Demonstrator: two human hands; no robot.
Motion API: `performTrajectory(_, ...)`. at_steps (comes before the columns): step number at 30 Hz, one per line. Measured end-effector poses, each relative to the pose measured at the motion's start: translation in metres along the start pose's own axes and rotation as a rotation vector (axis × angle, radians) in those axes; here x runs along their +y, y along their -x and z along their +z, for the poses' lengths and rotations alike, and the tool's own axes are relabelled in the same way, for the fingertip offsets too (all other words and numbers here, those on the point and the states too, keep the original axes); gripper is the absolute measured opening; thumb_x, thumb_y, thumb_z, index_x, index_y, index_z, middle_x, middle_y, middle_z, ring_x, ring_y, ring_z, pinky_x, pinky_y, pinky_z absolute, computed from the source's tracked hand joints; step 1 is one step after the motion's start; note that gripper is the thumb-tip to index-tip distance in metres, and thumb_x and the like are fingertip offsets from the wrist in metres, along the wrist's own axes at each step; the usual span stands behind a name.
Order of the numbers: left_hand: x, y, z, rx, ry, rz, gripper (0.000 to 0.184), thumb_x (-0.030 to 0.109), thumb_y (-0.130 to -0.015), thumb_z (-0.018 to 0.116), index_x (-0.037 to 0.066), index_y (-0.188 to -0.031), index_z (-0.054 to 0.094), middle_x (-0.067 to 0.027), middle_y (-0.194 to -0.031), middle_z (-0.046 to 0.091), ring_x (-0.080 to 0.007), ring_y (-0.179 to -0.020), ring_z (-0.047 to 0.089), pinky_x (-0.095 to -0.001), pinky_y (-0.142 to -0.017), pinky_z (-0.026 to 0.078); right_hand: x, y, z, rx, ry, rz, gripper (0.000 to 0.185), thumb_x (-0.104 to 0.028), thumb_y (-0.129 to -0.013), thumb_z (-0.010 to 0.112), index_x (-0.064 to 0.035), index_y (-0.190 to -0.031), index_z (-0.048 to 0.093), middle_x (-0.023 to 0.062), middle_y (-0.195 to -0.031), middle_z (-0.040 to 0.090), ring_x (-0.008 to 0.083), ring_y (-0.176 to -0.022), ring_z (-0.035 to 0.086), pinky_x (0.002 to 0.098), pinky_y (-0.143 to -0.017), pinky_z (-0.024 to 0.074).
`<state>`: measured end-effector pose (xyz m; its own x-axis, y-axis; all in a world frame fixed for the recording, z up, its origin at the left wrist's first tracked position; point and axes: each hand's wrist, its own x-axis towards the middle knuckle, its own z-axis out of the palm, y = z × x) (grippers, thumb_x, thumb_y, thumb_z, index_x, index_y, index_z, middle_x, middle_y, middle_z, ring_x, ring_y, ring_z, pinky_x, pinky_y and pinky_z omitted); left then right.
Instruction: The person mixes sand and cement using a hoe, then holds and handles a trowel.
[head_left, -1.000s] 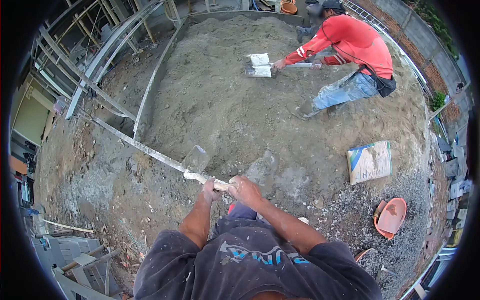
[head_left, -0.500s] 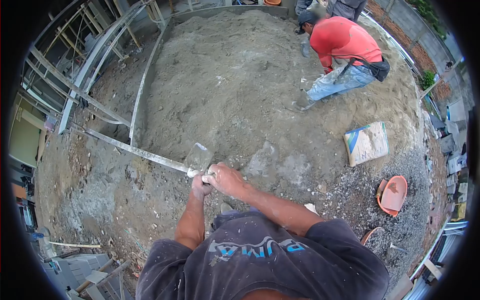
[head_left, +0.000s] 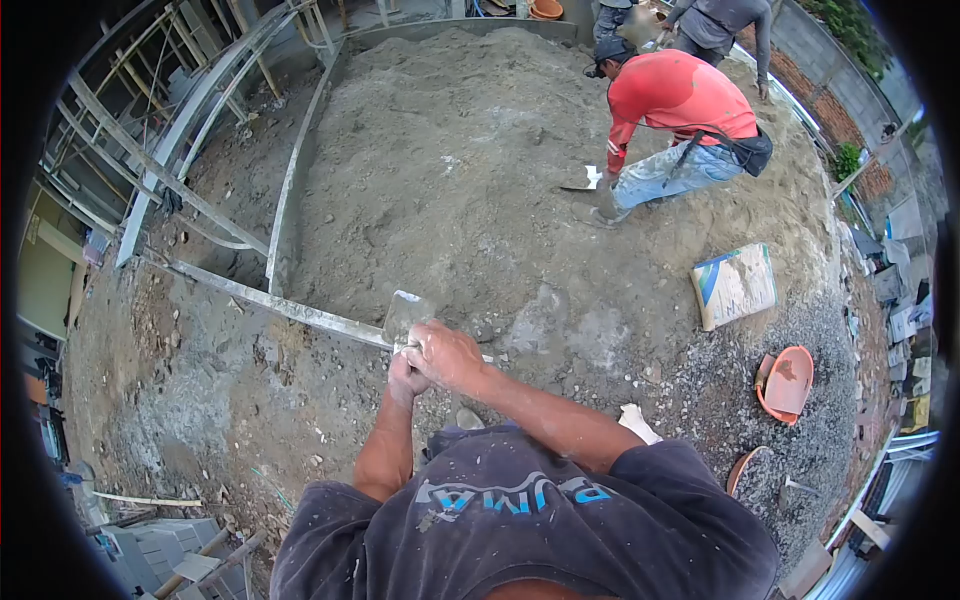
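Observation:
In front of my chest, both hands are closed together around the grip of a flat-bladed tool. Its squarish grey blade (head_left: 406, 312) has a pale far edge and points away from me; the exact kind of tool cannot be made out. My right hand (head_left: 443, 354) wraps over the top, whitened with dust. Just below and to its left, my left hand (head_left: 405, 380) is pressed against it, its fingers partly hidden. Most of the grip is covered by the hands. Beneath them runs a long pale board edge (head_left: 290, 307), bordering the heaped sandy soil (head_left: 430, 180).
A co-worker in a red shirt (head_left: 685, 95) bends over the soil holding a blade-like tool; others stand behind. To the right are a printed sack (head_left: 735, 287), an orange bucket (head_left: 786, 385) and gravel (head_left: 700, 400). Wooden framing (head_left: 165, 165) rises at left; grey blocks (head_left: 165, 545) lie lower left.
My hands and the blade have shifted slightly to the right. The co-worker in red has raised the upper body a little, and a flat blade now shows by that person's hand.

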<state>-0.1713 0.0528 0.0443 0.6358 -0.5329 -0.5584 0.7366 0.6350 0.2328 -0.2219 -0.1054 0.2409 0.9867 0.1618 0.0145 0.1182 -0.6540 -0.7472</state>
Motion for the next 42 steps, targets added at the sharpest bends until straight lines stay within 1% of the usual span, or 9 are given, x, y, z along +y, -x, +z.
performTrajectory(3,0.003,0.014,0.015,0.074,0.017,0.027,0.028,0.017,-0.092,0.04,0.006,-0.11,0.059,-0.0142,-0.108,0.063,-0.0273,-0.099,0.063,-0.0464,-0.092,0.051,-0.005,-0.002,0.007,0.032,0.014,0.0,0.026,-0.031,-0.083,0.06,-0.0076,-0.093,0.056,0.0162,-0.092,0.059,0.0373,-0.088,0.06,0.0469,-0.074,0.0482)
performTrajectory(9,0.02,0.003,-0.005,0.005,0.062,-0.03,0.027,0.016,-0.092,0.039,0.005,-0.106,0.06,-0.0137,-0.103,0.065,-0.0273,-0.092,0.066,-0.0447,-0.087,0.054,-0.02,-0.01,0.017,0.036,0.034,0.007,0.028,-0.03,-0.083,0.062,-0.0061,-0.094,0.052,0.0183,-0.092,0.058,0.039,-0.085,0.061,0.0483,-0.073,0.0493)
performTrajectory(24,0.027,0.033,-0.017,-0.126,0.063,0.031,0.032,0.023,-0.096,0.038,0.005,-0.116,0.056,-0.0169,-0.115,0.06,-0.0332,-0.105,0.06,-0.0508,-0.096,0.048,-0.053,-0.01,0.035,0.004,0.059,0.012,0.026,-0.031,-0.082,0.06,-0.0081,-0.093,0.055,0.0161,-0.093,0.059,0.038,-0.088,0.06,0.0471,-0.073,0.0484)
performTrajectory(30,0.02,0.036,-0.019,-0.127,0.059,-0.079,0.033,0.023,-0.095,0.038,0.003,-0.111,0.058,-0.0174,-0.113,0.061,-0.0327,-0.101,0.061,-0.0509,-0.093,0.048,-0.05,0.006,0.044,0.04,0.046,0.062,0.027,-0.032,-0.083,0.06,-0.0085,-0.094,0.057,0.015,-0.094,0.059,0.0375,-0.087,0.06,0.0461,-0.073,0.0485)
performTrajectory(33,0.009,0.013,-0.06,-0.201,-0.195,0.095,0.032,0.022,-0.093,0.039,0.001,-0.109,0.059,-0.018,-0.111,0.061,-0.0319,-0.101,0.062,-0.049,-0.091,0.05,-0.051,0.019,0.045,0.056,0.055,0.089,0.028,-0.033,-0.083,0.06,-0.0083,-0.094,0.057,0.0144,-0.094,0.059,0.0372,-0.086,0.06,0.0455,-0.074,0.0487)
performTrajectory(34,0.008,0.018,-0.053,-0.169,-0.069,0.014,0.031,0.02,-0.092,0.04,0.001,-0.108,0.058,-0.0179,-0.108,0.062,-0.0319,-0.099,0.062,-0.048,-0.09,0.051,-0.052,0.021,0.045,0.063,0.06,0.089,0.028,-0.034,-0.084,0.06,-0.0083,-0.094,0.057,0.0142,-0.094,0.059,0.0371,-0.086,0.06,0.0454,-0.073,0.0488)
performTrajectory(36,0.007,0.039,-0.026,-0.103,0.184,-0.146,0.029,0.017,-0.089,0.043,0.001,-0.108,0.058,-0.0175,-0.102,0.064,-0.0318,-0.094,0.064,-0.0459,-0.089,0.052,-0.056,0.026,0.043,0.0,0.037,0.112,0.032,-0.034,-0.083,0.061,-0.0079,-0.102,0.058,0.0152,-0.097,0.059,0.0367,-0.09,0.06,0.0442,-0.077,0.0486)
performTrajectory(40,0.007,0.078,-0.034,-0.131,0.084,0.084,0.026,0.017,-0.086,0.045,0.002,-0.103,0.058,-0.0131,-0.088,0.063,-0.0273,-0.081,0.064,-0.0412,-0.076,0.054,-0.063,0.041,0.041,-0.095,-0.202,-0.129,0.049,-0.034,-0.082,0.065,-0.0066,-0.121,0.054,0.0185,-0.113,0.059,0.0352,-0.105,0.058,0.0411,-0.087,0.0466)
performTrajectory(42,0.008,0.099,-0.04,-0.117,0.137,0.128,0.023,0.016,-0.084,0.047,0.003,-0.099,0.058,-0.0101,-0.081,0.062,-0.0243,-0.073,0.063,-0.038,-0.069,0.053,-0.07,0.057,0.032,-0.093,-0.281,-0.135,0.053,-0.033,-0.082,0.066,-0.0071,-0.126,0.051,0.0196,-0.121,0.056,0.034,-0.114,0.053,0.0399,-0.091,0.0454)
